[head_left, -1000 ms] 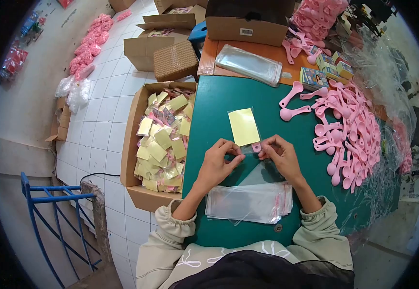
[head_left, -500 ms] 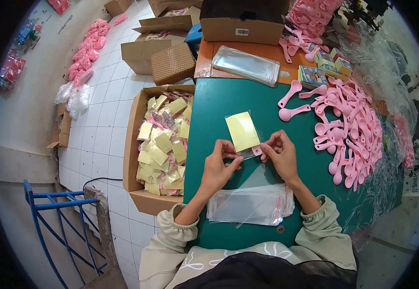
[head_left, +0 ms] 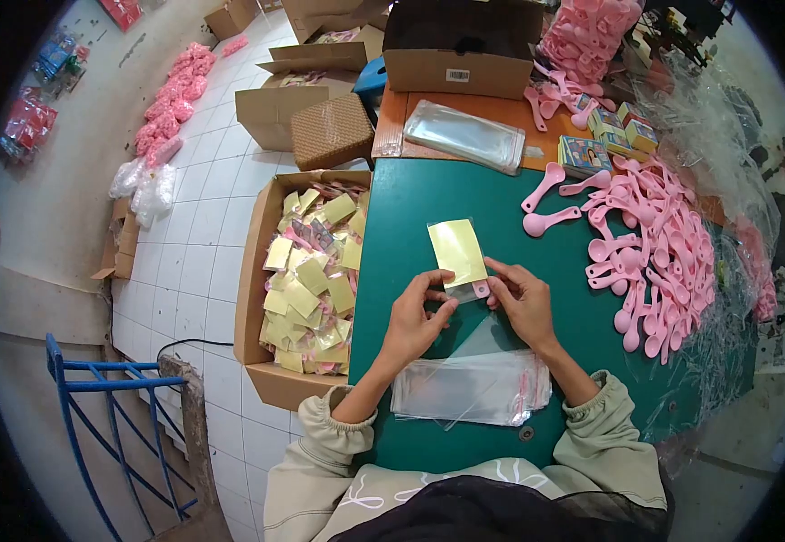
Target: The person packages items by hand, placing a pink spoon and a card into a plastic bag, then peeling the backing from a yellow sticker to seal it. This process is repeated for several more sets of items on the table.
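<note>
Packet with yellow card, centre frame on green table. We judge it light, floppy, with slick film; best gripped at lower edge. Left hand and right hand both pinch that edge. Pink spoons at right, bag stack below.

This is a small packing workshop. Cardboard boxes crowd the tiled floor, one carton brims with bagged goods, and pink spoons heap the green table.

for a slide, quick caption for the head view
Left hand and right hand pinch a clear bag holding a yellow card at a green table.
</note>
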A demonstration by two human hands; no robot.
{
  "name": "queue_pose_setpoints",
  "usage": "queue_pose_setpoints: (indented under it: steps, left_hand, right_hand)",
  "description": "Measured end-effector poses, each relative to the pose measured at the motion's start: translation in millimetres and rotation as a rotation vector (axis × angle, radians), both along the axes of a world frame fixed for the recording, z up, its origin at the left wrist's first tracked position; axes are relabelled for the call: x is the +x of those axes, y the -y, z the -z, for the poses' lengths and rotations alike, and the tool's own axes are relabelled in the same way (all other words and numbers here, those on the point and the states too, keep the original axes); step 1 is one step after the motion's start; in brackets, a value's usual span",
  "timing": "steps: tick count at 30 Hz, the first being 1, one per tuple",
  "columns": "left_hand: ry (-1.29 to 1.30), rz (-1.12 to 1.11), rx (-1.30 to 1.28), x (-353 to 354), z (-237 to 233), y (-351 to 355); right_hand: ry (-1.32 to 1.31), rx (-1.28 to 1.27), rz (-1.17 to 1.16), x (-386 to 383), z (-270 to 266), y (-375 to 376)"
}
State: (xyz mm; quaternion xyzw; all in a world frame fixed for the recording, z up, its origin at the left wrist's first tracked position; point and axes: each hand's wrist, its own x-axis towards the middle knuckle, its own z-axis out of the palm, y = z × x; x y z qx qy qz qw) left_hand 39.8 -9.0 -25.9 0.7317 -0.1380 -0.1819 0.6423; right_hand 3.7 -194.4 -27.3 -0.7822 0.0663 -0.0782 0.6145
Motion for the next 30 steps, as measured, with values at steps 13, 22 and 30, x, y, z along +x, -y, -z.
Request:
queue_pose_setpoints:
  steps: [13, 22, 30]
  left_hand:
    - [0.043, -0.192, 0.141, 27.9, -21.3, -122.6]
    - [0.519, -0.071, 0.591, -5.6, -51.4, -27.7]
    - [0.661, 0.254, 0.415, -25.9, -4.6, 20.9]
  right_hand:
    - [0.319, -1.130, 0.089, 41.8, -11.8, 110.0]
    - [0.139, -1.014, -0.064, 38.6, -22.7, 120.6]
    - [0.128, -0.689, -0.101, 17.2, -88.5, 104.0]
